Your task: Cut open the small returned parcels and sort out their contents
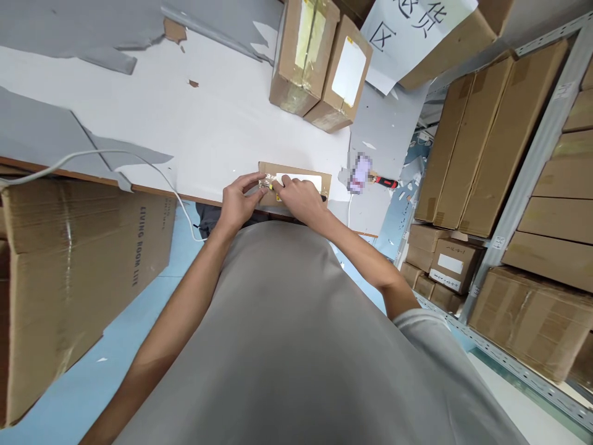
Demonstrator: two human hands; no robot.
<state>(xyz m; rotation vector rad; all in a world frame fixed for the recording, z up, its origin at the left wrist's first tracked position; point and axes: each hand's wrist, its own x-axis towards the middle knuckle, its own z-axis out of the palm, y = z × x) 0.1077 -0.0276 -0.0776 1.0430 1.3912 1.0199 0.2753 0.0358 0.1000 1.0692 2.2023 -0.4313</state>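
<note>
A small, flat cardboard box (294, 168) with a white label lies at the table's near edge, in front of my body. My left hand (241, 199) grips the box's left end, thumb and fingers around a strip of shiny clear tape (265, 182). Over the middle of the box is my right hand (302, 199), its fingers curled down near that tape. A bit of yellow shows by its fingertips and a dark tip (323, 198) sticks out on its other side; what it holds is mostly hidden.
Two taped cartons (301, 74) stand at the back of the white table (208, 117). To the right lie a blurred-out purple object (359, 173) and a red-and-black handled tool (386, 182). A large carton (92, 272) is at left, a white cable (139, 156) nearby, boxed shelves (491, 247) at right.
</note>
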